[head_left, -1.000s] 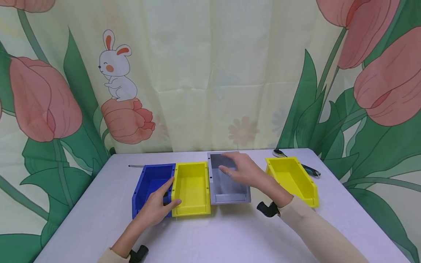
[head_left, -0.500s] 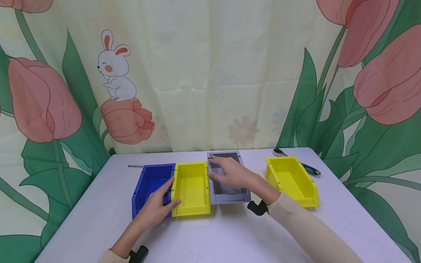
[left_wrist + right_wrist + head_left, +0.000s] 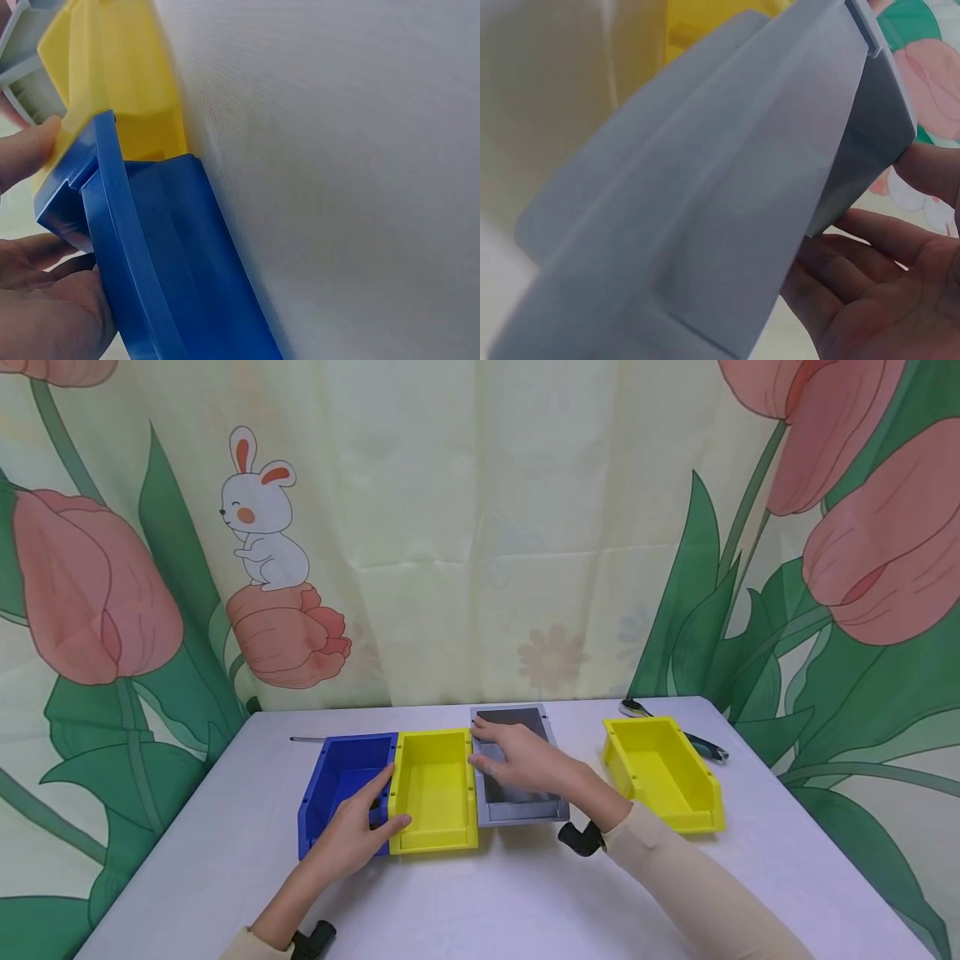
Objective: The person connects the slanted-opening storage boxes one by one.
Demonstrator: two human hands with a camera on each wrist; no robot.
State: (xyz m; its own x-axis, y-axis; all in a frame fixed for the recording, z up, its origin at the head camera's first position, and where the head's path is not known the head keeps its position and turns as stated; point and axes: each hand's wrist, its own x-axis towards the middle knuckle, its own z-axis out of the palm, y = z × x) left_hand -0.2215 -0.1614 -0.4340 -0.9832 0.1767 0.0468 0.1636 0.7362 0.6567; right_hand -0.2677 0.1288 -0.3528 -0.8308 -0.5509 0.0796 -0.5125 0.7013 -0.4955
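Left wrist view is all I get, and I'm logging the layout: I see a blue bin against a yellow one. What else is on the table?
Observer: A grey bin stands right of the yellow bin, touching it.
Operator: Is the other hand busy?
Observer: The right hand lies over the grey bin, fingers at its left wall.
Operator: Anything further right?
Observer: A second yellow bin stands apart, with a dark-handled tool behind it.

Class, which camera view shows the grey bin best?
The head view: the grey bin appears whole on the table, beside a yellow bin, with the right hand over it. The right wrist view shows only its outer wall close up; the left wrist view shows a corner.
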